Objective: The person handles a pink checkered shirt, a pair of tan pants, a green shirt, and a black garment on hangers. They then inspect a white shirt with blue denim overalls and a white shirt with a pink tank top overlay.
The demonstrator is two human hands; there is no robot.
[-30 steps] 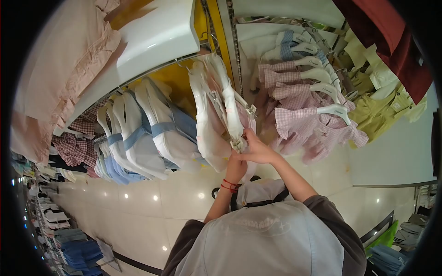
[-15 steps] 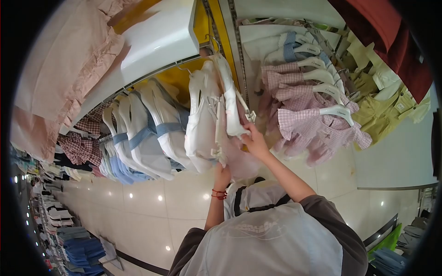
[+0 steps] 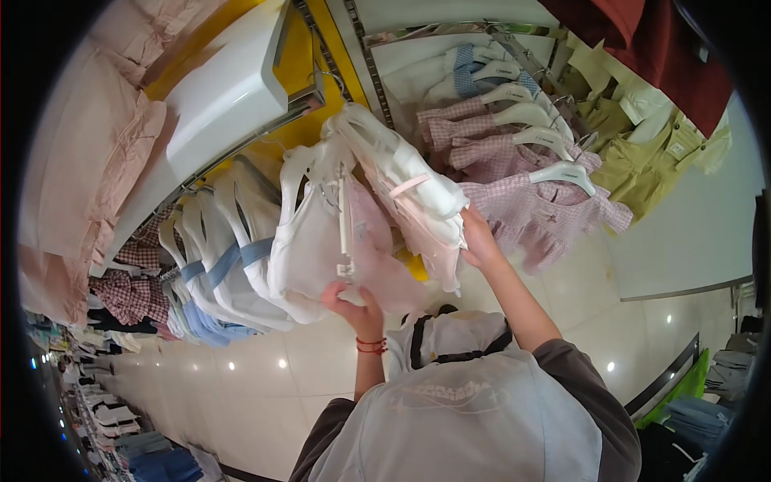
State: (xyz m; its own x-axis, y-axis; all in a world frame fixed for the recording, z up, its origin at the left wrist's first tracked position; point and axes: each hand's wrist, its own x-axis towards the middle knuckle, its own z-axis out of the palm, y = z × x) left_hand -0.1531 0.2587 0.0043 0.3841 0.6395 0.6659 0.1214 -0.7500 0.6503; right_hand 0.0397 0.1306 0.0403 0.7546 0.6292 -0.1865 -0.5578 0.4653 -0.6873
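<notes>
My right hand (image 3: pixel 479 237) is closed on the edge of a white and pale-pink garment (image 3: pixel 430 229) hanging from the rail, and holds it out to the right. The garment's upper part sits on a white hanger (image 3: pixel 373 132). My left hand (image 3: pixel 357 312), with red bracelets at the wrist, is open with thumb and forefinger apart. Just above its fingertips hangs a white clip hanger (image 3: pixel 345 225), in front of a sheer pink skirt (image 3: pixel 377 257). Left of that hangs a white top (image 3: pixel 301 249).
White tops with blue bands (image 3: pixel 221 265) hang further left on the metal rail (image 3: pixel 217 153). Pink gingham dresses (image 3: pixel 550 213) hang on the right, with yellow-green clothes (image 3: pixel 658 165) beyond. A white shelf (image 3: pixel 217 88) juts out above the rail. Pale tiled floor (image 3: pixel 265 402) lies below.
My right hand has drawn the white and pink garment away to the right, so it fans out from its neighbour. My left hand has let go of the clip hanger's lower end and opened.
</notes>
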